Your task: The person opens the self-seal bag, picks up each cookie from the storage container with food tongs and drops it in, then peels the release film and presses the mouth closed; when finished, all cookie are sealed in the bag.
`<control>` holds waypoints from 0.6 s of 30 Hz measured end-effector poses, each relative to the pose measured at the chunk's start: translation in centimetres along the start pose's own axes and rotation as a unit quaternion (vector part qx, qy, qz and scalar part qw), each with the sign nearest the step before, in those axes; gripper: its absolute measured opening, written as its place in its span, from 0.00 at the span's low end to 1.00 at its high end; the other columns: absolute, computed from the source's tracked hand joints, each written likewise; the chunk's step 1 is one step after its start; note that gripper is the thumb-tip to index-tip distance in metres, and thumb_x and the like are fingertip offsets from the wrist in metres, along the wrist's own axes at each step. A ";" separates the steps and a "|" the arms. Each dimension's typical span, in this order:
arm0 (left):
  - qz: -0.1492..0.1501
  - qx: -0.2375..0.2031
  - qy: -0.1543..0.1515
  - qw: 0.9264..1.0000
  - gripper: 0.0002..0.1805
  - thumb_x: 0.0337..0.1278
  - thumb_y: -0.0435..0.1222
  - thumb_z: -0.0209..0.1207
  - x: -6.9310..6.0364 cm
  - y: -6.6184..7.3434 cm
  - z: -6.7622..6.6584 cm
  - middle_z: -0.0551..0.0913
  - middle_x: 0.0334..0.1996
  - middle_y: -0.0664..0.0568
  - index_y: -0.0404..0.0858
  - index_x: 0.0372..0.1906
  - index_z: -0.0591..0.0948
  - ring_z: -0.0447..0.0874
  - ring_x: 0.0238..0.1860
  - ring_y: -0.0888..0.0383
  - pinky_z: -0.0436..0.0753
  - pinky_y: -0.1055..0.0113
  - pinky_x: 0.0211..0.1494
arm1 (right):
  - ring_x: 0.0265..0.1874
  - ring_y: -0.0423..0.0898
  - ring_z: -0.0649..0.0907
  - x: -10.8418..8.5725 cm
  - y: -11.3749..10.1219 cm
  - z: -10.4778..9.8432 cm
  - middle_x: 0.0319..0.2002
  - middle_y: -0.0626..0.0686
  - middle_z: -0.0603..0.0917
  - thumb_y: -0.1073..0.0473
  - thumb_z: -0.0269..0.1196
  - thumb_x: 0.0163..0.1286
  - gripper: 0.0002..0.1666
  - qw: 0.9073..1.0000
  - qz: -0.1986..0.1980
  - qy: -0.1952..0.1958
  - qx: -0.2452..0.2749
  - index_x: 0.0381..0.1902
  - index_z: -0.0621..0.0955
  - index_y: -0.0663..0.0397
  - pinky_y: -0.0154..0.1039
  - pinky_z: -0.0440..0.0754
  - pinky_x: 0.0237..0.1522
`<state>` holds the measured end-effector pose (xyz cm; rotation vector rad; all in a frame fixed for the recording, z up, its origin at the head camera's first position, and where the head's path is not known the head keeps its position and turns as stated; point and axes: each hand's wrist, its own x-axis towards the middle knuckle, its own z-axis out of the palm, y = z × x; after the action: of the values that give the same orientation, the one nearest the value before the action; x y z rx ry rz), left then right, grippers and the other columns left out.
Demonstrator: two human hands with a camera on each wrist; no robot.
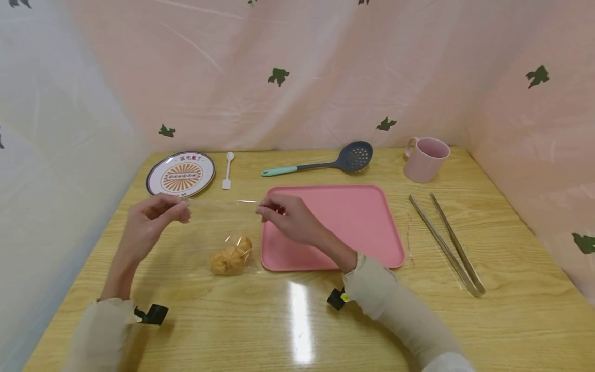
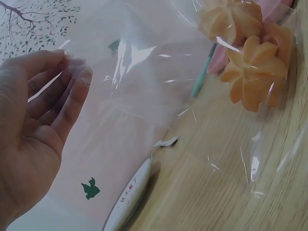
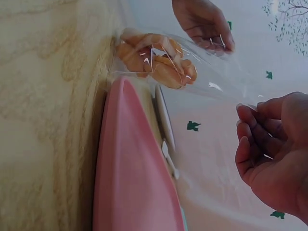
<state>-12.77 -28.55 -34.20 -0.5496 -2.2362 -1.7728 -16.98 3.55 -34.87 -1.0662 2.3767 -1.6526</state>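
A clear plastic bag [image 1: 218, 219] is stretched between my two hands, its top edge pulled straight. Several golden, flower-shaped cookies [image 1: 231, 256] lie together at the bottom of the bag; their ridges show up close in the left wrist view [image 2: 255, 70]. My left hand [image 1: 151, 219] pinches one top corner between thumb and fingers, near the printed plate [image 1: 181, 174]. At the other top corner, my right hand [image 1: 290, 217] pinches the plastic above the left edge of the pink tray [image 1: 334, 222].
A small white spoon [image 1: 228, 170] and a slotted skimmer [image 1: 355, 156] with a mint handle lie at the back. To the right stand a pink mug [image 1: 422, 164] and open metal tongs [image 1: 446, 243]. A thin twisted tie [image 1: 409, 237] lies beside the tray.
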 end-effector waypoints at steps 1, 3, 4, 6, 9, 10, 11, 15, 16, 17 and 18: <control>-0.002 -0.002 0.001 1.000 0.04 0.71 0.21 0.58 0.2 -0.2 0.0 0.87 0.31 0.51 0.21 0.43 0.81 0.85 0.33 0.60 0.85 0.73 0.41 | 0.33 0.59 0.83 0.2 0.1 0.0 0.32 0.52 0.85 0.64 0.61 0.79 0.08 1.000 0.008 0.000 -0.001 0.40 0.85 0.59 0.35 0.78 0.32; -0.008 0.003 0.004 1.000 0.04 0.71 0.22 0.58 0.4 -0.6 0.1 0.87 0.31 0.51 0.21 0.43 0.81 0.85 0.32 0.61 0.85 0.73 0.40 | 0.35 0.60 0.84 0.6 0.3 0.0 0.32 0.52 0.85 0.63 0.60 0.79 0.08 1.000 0.024 -0.001 -0.005 0.42 0.85 0.61 0.35 0.78 0.32; -0.013 0.004 0.005 1.000 0.05 0.71 0.22 0.58 0.5 -0.8 0.1 0.87 0.31 0.51 0.20 0.43 0.80 0.85 0.32 0.61 0.85 0.73 0.40 | 0.35 0.59 0.84 0.8 0.4 0.0 0.32 0.52 0.85 0.63 0.60 0.80 0.09 0.999 0.032 -0.002 -0.008 0.42 0.85 0.62 0.34 0.78 0.32; -0.024 0.005 0.007 1.000 0.06 0.71 0.23 0.58 0.7 -1.1 0.2 0.87 0.31 0.51 0.19 0.42 0.80 0.85 0.32 0.61 0.85 0.73 0.40 | 0.35 0.59 0.84 1.1 0.6 0.0 0.32 0.53 0.85 0.63 0.60 0.80 0.09 0.999 0.047 -0.003 -0.011 0.43 0.85 0.64 0.34 0.78 0.32; -0.038 0.019 0.006 0.999 0.07 0.72 0.24 0.59 1.0 -1.7 0.2 0.87 0.31 0.51 0.19 0.43 0.80 0.85 0.32 0.61 0.85 0.73 0.39 | 0.33 0.56 0.83 1.5 0.9 0.1 0.31 0.53 0.84 0.63 0.60 0.80 0.10 0.998 0.066 -0.006 -0.017 0.44 0.85 0.64 0.33 0.77 0.31; -0.041 0.024 0.006 0.999 0.07 0.72 0.25 0.59 1.1 -1.9 0.1 0.87 0.32 0.51 0.19 0.43 0.80 0.85 0.32 0.61 0.85 0.74 0.39 | 0.32 0.54 0.82 1.7 1.1 0.1 0.31 0.53 0.84 0.62 0.60 0.80 0.10 0.997 0.071 -0.007 -0.019 0.44 0.85 0.64 0.33 0.77 0.31; -0.044 0.031 0.004 0.999 0.08 0.72 0.25 0.59 1.1 -2.0 0.1 0.87 0.32 0.51 0.19 0.43 0.80 0.85 0.32 0.61 0.85 0.74 0.39 | 0.31 0.52 0.82 1.8 1.2 0.2 0.31 0.54 0.84 0.62 0.60 0.80 0.10 0.997 0.076 -0.009 -0.022 0.43 0.85 0.64 0.33 0.77 0.31; -0.055 0.035 0.001 0.998 0.10 0.73 0.27 0.59 1.5 -2.8 0.1 0.88 0.33 0.51 0.19 0.45 0.80 0.86 0.34 0.60 0.85 0.73 0.39 | 0.28 0.49 0.80 2.4 1.9 0.5 0.32 0.59 0.85 0.62 0.58 0.81 0.12 0.995 0.099 -0.014 -0.030 0.45 0.85 0.65 0.34 0.73 0.28; -0.060 0.030 0.002 0.998 0.10 0.74 0.27 0.59 1.6 -3.0 0.1 0.88 0.33 0.51 0.19 0.45 0.80 0.86 0.34 0.60 0.86 0.73 0.39 | 0.29 0.49 0.81 2.5 2.1 0.5 0.33 0.61 0.85 0.62 0.58 0.81 0.12 0.994 0.105 -0.016 -0.032 0.46 0.84 0.66 0.34 0.73 0.28; -0.063 0.030 0.002 0.998 0.11 0.74 0.28 0.59 1.7 -3.2 0.1 0.88 0.34 0.50 0.19 0.45 0.80 0.86 0.33 0.60 0.86 0.73 0.38 | 0.30 0.51 0.82 2.6 2.2 0.6 0.33 0.62 0.85 0.62 0.58 0.81 0.12 0.993 0.111 -0.017 -0.032 0.46 0.84 0.67 0.34 0.73 0.28; -0.067 0.027 0.003 0.997 0.11 0.74 0.28 0.60 1.8 -3.4 0.2 0.88 0.34 0.49 0.19 0.46 0.80 0.86 0.33 0.60 0.86 0.73 0.38 | 0.32 0.53 0.83 2.7 2.3 0.6 0.34 0.63 0.85 0.62 0.57 0.82 0.13 0.992 0.117 -0.018 -0.032 0.47 0.84 0.68 0.34 0.74 0.28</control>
<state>-15.85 -28.79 -36.51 -0.3902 -2.3588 -1.7672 -19.98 1.95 -36.21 -0.7800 2.4366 -1.4762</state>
